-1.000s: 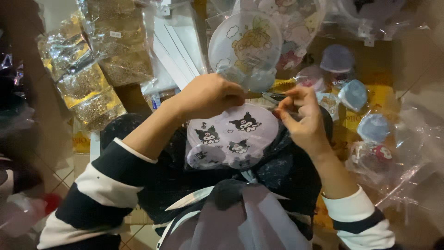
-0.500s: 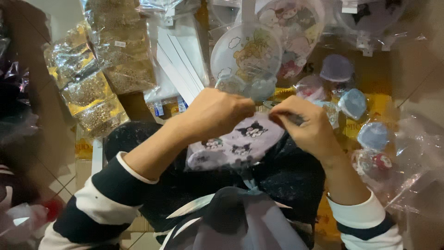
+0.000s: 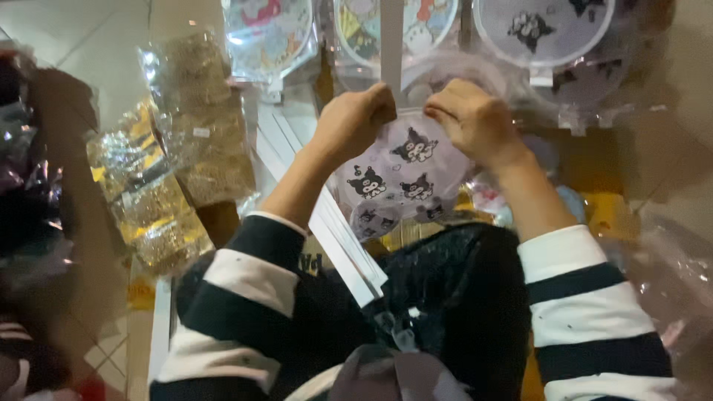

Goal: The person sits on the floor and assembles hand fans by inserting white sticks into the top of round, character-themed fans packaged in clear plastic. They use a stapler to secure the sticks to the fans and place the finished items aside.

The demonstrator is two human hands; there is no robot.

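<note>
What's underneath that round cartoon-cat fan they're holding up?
Below the round fan, gripped by left hand and right hand, lie white strips and a black bag; anything directly behind is covered.

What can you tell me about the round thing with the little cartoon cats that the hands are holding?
The round fan is pale lilac, printed with small black cartoon cat-like faces, and looks wrapped in shiny clear plastic. It is held up, tilted toward the camera. The left hand pinches its upper left edge and the right hand its upper right edge. Its lower part sits above a dark bag, and similar round fans hang behind it.
</note>
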